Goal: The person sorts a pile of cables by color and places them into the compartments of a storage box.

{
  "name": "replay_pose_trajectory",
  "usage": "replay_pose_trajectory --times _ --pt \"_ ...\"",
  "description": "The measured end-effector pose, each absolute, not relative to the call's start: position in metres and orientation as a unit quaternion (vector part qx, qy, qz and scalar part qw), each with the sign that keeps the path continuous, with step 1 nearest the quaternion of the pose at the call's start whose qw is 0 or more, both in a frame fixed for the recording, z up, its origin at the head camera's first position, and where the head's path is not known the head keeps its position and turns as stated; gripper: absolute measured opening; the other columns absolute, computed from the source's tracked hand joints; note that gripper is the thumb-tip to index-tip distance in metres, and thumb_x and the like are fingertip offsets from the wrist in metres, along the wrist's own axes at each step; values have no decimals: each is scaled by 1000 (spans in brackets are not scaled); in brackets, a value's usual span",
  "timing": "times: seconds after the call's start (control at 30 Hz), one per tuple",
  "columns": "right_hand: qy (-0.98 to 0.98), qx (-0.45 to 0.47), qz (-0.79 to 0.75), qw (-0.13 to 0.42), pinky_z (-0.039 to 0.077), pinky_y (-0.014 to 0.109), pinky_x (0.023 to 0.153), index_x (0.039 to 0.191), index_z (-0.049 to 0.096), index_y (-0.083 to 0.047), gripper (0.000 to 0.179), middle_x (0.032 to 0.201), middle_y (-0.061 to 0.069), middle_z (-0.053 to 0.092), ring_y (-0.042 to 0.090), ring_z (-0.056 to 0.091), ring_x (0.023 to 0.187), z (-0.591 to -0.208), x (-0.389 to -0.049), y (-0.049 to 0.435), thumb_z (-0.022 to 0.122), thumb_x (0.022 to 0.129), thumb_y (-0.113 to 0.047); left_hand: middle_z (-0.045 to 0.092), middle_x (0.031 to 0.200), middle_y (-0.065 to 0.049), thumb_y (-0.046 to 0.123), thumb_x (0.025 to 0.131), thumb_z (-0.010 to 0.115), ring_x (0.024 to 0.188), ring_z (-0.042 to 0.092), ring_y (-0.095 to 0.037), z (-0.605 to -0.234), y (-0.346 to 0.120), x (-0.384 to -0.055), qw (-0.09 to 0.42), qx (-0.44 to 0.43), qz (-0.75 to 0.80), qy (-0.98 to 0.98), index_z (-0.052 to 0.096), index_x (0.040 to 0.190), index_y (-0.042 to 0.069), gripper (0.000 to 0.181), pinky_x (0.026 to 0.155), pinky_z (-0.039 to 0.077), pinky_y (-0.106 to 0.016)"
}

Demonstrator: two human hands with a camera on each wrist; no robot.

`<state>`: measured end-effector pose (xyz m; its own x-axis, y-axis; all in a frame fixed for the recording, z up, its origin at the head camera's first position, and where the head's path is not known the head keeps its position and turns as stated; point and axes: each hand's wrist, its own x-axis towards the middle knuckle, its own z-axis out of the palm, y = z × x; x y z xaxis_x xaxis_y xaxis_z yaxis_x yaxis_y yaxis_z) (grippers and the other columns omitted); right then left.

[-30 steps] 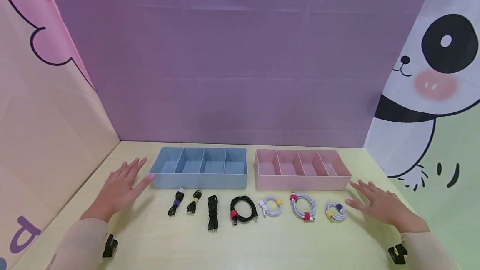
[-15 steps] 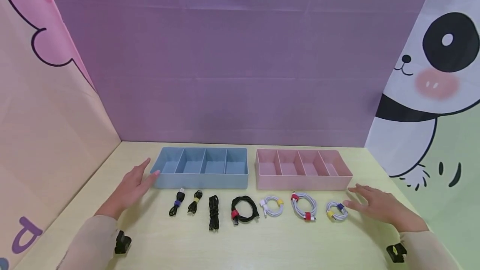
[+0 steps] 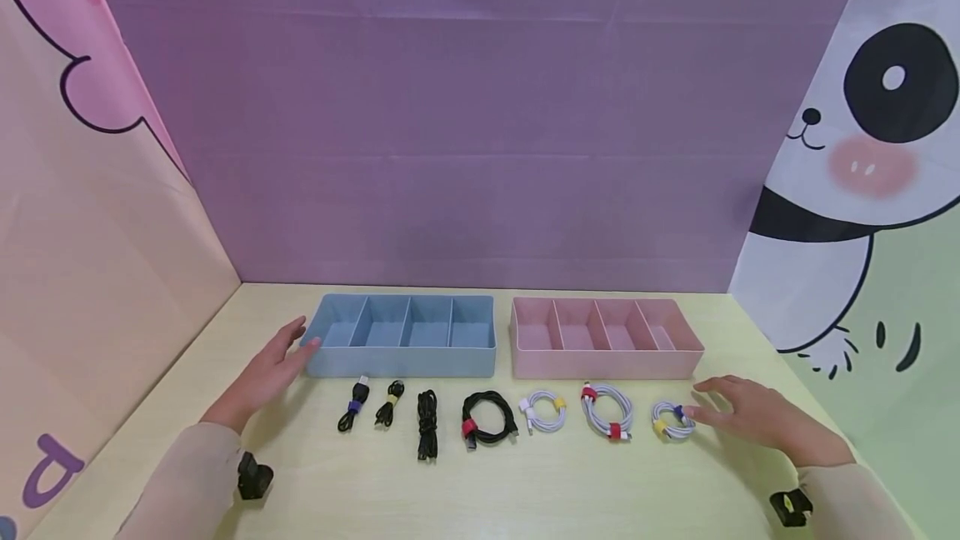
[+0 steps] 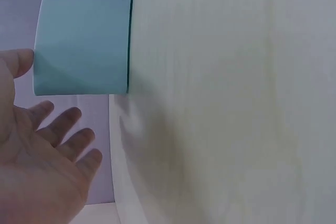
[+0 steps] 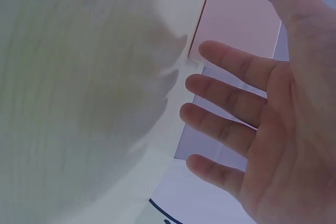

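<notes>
My left hand (image 3: 262,377) is at the left end of a blue four-compartment box (image 3: 401,362), its thumb right at the front left rim. In the left wrist view the fingers (image 4: 68,124) are spread past the box's end. Over to the right, my right hand (image 3: 761,415) hovers by a small white coiled cable (image 3: 678,432) with yellow and blue ties, thumb tip close to it. The right wrist view shows its fingers (image 5: 226,98) apart and nothing held. Behind that cable stands a pink four-compartment box (image 3: 607,365).
A row of coiled cables lies before the boxes: black ones with purple (image 3: 353,407), yellow (image 3: 388,404) and red (image 3: 487,419) ties, a black bundle (image 3: 427,426), and white ones with yellow (image 3: 543,412) and red (image 3: 609,413) ties. Fabric walls enclose the table (image 3: 480,498).
My left hand has moved right, bringing its thumb to the blue box's rim. My right hand has shifted slightly left toward the small white cable, its fingers bending a little more.
</notes>
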<state>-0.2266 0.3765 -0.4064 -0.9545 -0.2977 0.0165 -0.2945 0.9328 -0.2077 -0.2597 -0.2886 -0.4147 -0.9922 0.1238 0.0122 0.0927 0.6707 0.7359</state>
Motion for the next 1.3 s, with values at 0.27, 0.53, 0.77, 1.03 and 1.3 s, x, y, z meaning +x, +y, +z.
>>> replay_pose_trajectory --times 0.27,0.53,0.77,1.03,1.3 --pt "980 -162 -117 5 49 60 90 119 68 0 49 117 24 66 47 61 110 -408 -225 374 67 94 -43 9 159 -36 49 107 40 143 15 -56 -415 -286 -262 29 63 449 891 -1 159 -2 83 112 20 -69" --pt "974 -177 -138 -2 49 57 93 116 69 2 44 113 20 69 44 62 110 -408 -223 371 69 94 -36 3 160 -34 50 107 39 143 10 -58 -419 -284 -263 37 50 469 881 -2 160 4 82 112 17 -70" --pt "971 -191 -142 -10 50 56 92 113 71 1 39 111 17 70 41 64 107 -412 -226 367 71 93 -33 5 160 -34 46 108 38 142 14 -59 -421 -285 -263 25 64 473 878 0 160 4 77 111 19 -71" --pt "966 -220 -134 -34 55 47 84 102 75 -5 29 99 5 70 28 67 94 -416 -229 360 76 89 -30 2 161 -33 46 108 38 144 9 -58 -420 -282 -262 29 64 478 876 0 161 5 76 111 15 -71" --pt "963 -220 -152 -15 54 33 68 90 75 -5 19 82 -9 66 7 59 74 -414 -232 356 80 85 -24 1 161 -34 42 109 36 143 8 -58 -421 -282 -263 25 60 480 875 -1 160 5 74 111 15 -72"
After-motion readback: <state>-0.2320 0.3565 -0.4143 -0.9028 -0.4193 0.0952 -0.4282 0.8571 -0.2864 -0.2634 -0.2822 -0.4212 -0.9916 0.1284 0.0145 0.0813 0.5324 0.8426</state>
